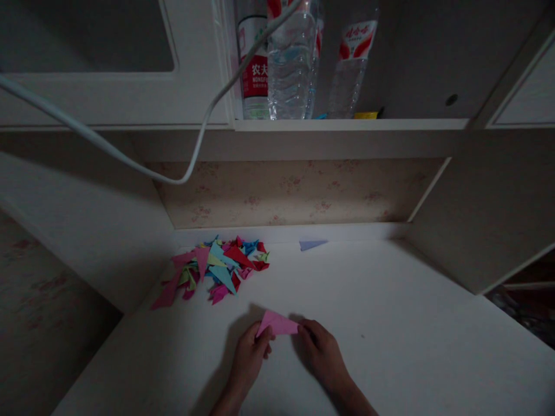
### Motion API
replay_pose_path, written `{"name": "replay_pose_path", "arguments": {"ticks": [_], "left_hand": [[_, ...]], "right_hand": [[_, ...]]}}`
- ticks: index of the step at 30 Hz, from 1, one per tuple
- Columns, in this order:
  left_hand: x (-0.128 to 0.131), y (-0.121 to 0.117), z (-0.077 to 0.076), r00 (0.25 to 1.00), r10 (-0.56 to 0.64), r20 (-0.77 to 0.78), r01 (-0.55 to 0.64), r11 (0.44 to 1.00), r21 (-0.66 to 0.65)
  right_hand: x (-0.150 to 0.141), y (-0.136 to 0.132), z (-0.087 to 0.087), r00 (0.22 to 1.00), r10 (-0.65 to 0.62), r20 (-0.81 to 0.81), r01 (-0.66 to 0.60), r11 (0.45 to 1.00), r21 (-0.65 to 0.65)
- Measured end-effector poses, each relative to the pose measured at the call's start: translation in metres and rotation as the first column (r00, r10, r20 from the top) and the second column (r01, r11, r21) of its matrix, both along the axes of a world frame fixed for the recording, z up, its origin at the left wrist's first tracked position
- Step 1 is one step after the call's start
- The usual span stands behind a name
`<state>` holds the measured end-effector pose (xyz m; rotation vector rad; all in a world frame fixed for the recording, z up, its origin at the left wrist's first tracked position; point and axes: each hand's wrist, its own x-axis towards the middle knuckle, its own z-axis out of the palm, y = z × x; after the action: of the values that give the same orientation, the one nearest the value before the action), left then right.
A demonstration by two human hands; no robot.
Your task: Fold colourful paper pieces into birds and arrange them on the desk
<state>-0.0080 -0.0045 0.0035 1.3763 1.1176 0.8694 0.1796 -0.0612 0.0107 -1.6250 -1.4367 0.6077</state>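
Observation:
A pink piece of folded paper (278, 323), roughly triangular, is held just above the white desk between my two hands. My left hand (252, 349) pinches its broad left end, thumb on top. At the narrow right tip, the fingers of my right hand (319, 345) are closed on the paper. Beyond my left hand lies a heap of folded paper pieces (223, 268) in pink, red, blue, green and yellow. A single blue-violet folded paper (313, 245) rests by the back edge of the desk.
The white desk (411, 346) is enclosed by side panels and a floral-papered back wall (295, 193). Above it, a shelf (347, 125) holds several plastic bottles (291, 69). A white cable (130, 164) hangs across the upper left, in front of the cabinet.

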Motion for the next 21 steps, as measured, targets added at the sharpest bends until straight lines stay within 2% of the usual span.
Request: {"name": "replay_pose_path", "arguments": {"ticks": [11, 21], "left_hand": [[0.0001, -0.0016, 0.0058, 1.0, -0.006, -0.004, 0.006, 1.0, -0.015], [-0.0007, -0.0001, 0.0, 1.0, -0.002, -0.023, 0.002, 1.0, -0.001]], "right_hand": [[0.0007, 0.0003, -0.0027, 1.0, -0.003, -0.01, 0.003, 1.0, 0.013], [0.0002, 0.0009, -0.0033, 1.0, 0.003, -0.016, -0.003, 1.0, 0.002]]}}
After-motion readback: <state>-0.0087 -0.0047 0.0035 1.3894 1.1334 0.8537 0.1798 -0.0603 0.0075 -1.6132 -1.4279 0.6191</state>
